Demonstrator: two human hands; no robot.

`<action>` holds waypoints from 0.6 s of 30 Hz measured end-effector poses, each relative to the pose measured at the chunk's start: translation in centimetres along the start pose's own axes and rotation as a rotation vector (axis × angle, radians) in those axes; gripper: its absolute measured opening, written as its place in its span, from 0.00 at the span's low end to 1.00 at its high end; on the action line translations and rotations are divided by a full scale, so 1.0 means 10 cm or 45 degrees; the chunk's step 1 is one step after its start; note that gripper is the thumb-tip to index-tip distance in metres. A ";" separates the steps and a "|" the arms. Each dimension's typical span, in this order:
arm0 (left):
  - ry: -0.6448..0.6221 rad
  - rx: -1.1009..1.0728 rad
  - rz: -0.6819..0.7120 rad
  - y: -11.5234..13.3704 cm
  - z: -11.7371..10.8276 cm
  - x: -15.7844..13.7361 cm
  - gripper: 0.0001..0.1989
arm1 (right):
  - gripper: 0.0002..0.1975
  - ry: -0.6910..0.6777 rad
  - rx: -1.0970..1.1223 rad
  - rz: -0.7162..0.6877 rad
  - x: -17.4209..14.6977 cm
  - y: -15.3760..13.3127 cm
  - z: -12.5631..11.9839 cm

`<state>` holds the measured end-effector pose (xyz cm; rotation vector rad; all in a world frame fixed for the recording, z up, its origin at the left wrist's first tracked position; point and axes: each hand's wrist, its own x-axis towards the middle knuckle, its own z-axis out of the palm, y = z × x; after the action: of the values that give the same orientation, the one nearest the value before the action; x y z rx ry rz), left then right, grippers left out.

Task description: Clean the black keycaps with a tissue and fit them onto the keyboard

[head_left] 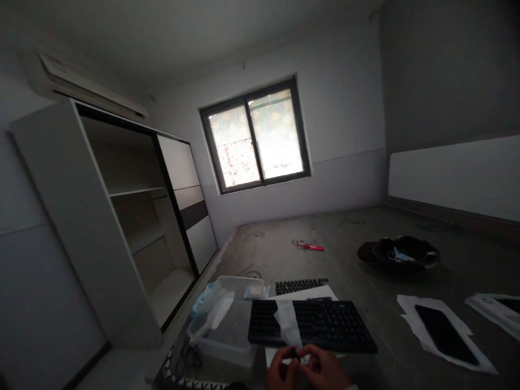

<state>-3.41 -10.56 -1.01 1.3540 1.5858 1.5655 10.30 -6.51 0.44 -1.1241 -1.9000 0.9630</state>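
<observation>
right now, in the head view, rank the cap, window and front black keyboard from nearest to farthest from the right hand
Nearest to the right hand first:
1. Front black keyboard: just beyond the hand.
2. Cap: farther back, off to the right.
3. Window: in the far wall, behind everything else listed.

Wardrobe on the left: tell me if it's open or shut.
Partly open: the wardrobe shows inner shelves through its uncovered nearer section, while a door panel covers the farther one.
</observation>
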 end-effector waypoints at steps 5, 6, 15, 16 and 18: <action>0.096 -0.118 -0.077 0.14 -0.21 0.07 0.33 | 0.18 0.064 0.008 0.021 0.02 0.02 0.12; 0.111 -0.117 -0.082 0.16 -0.26 0.10 0.32 | 0.17 0.091 -0.003 0.042 0.04 0.07 0.17; 0.006 0.090 -0.054 0.42 -0.69 0.49 0.25 | 0.07 0.227 -0.211 0.233 0.05 0.29 0.50; -0.005 0.067 -0.062 0.38 -0.67 0.52 0.25 | 0.07 0.228 -0.204 0.248 0.04 0.26 0.50; -0.020 0.006 -0.107 0.25 -0.60 0.54 0.27 | 0.08 0.253 -0.194 0.273 0.03 0.19 0.50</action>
<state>-9.97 -8.65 3.92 1.2820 1.6171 1.4987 6.64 -6.81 -3.43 -1.4802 -1.7395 0.7952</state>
